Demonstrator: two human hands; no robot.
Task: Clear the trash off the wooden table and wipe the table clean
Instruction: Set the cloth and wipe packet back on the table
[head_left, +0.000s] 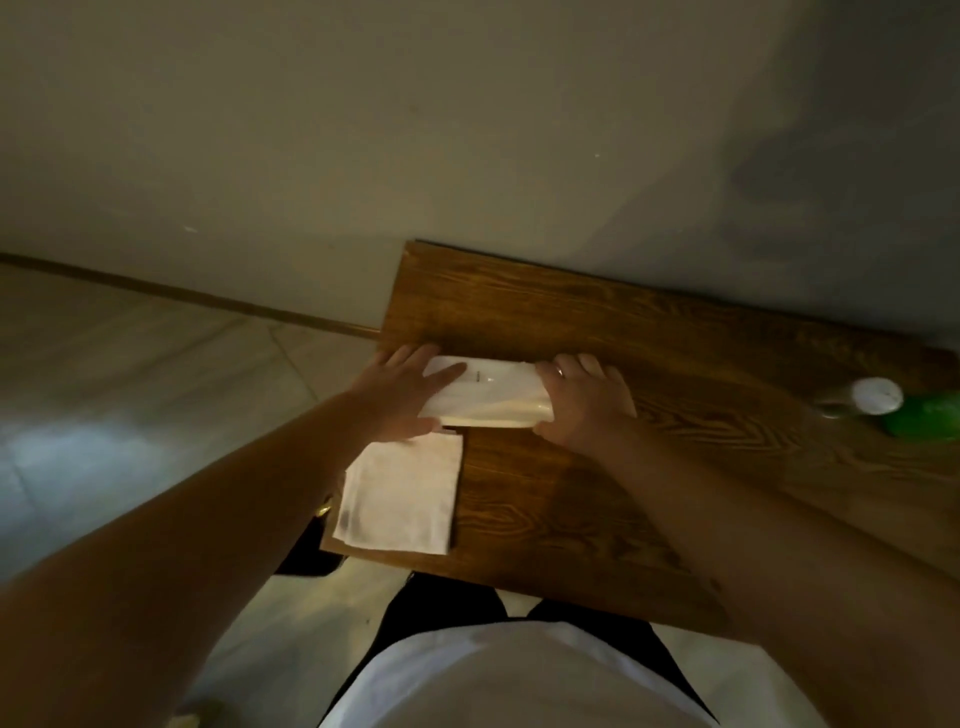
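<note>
A white pack of tissues or wipes (491, 392) lies on the wooden table (597, 493) near its left end. My left hand (410, 389) lies flat on the pack's left end, fingers straight across its top. At the pack's right end, my right hand (584, 400) grips it with curled fingers and the thumb underneath. A folded white cloth (400, 496) rests at the table's front left corner, just below my left hand.
A green bottle with a white cap (883, 402) lies at the table's right edge. The table stands against a pale wall (467, 130). Tiled floor (130, 389) spreads to the left. A dark object (311, 551) sits under the table's left corner.
</note>
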